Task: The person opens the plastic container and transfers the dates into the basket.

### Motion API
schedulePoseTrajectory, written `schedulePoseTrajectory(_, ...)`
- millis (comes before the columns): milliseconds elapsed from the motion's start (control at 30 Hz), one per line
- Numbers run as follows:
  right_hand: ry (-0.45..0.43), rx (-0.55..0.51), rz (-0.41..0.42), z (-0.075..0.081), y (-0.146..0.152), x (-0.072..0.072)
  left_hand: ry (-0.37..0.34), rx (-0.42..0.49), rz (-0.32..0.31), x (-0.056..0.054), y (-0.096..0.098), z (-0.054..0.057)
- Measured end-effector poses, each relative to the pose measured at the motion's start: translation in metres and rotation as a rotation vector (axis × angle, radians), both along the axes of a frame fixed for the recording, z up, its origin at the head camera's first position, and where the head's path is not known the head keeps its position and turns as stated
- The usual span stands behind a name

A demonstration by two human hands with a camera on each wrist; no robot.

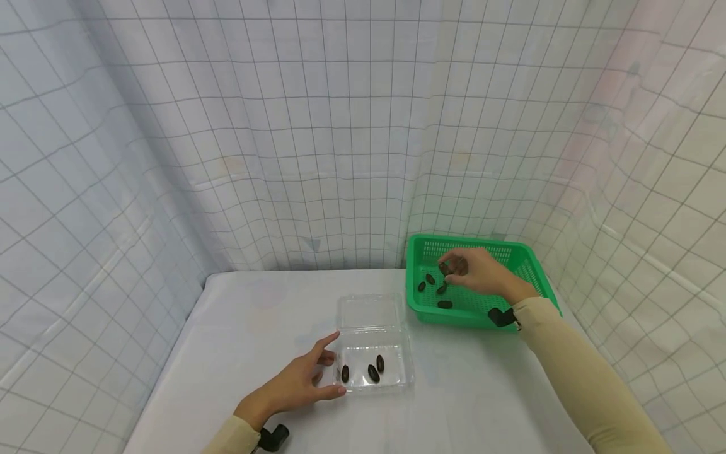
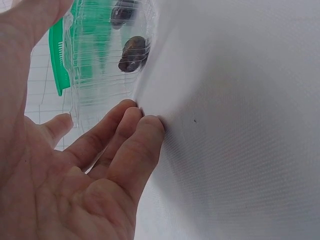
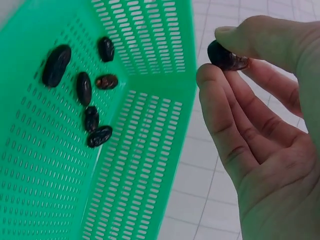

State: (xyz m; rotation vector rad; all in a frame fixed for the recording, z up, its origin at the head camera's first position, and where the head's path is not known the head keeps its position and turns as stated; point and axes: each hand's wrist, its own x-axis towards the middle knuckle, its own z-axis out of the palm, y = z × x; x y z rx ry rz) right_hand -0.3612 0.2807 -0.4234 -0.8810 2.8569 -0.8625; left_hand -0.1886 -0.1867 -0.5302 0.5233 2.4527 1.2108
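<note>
A dark, glossy date (image 3: 222, 56) is pinched between the thumb and fingertips of my right hand (image 1: 476, 271), which is over the green basket (image 1: 448, 316). Inside the basket lie several more dates (image 3: 84, 89), mostly toward its left side in the head view. My left hand (image 1: 295, 381) is at the left side of a clear plastic clamshell box (image 1: 397, 372), fingers loosely bent and spread along that wall. Three dates (image 1: 373, 373) lie in the box's front half. The left wrist view shows two dates (image 2: 133, 54) through the clear wall, close to the fingertips.
The clear lid (image 1: 371, 312) lies folded back behind the box. A white cloth covers the table (image 1: 255, 321). Grid-patterned white curtains (image 1: 340, 157) hang behind and at both sides, the right one close to the basket.
</note>
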Motion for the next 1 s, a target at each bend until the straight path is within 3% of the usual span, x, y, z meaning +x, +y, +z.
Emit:
schedulePoseTrajectory(267, 0.019, 0.003, -0.067, -0.005, 0.010, -0.010, -0.014, 0.012, 0.006, 0.001, 0.001, 0.000)
schedulePoseTrajectory(667, -0.037, 0.038, -0.133, -0.012, 0.027, -0.027, 0.003, 0.005, 0.015, 0.002, 0.000, -0.002)
schedulePoseTrajectory(1000, -0.048, 0.078, -0.140, -0.018, 0.041, -0.038, -0.007, 0.019, 0.012, 0.002, 0.000, -0.001)
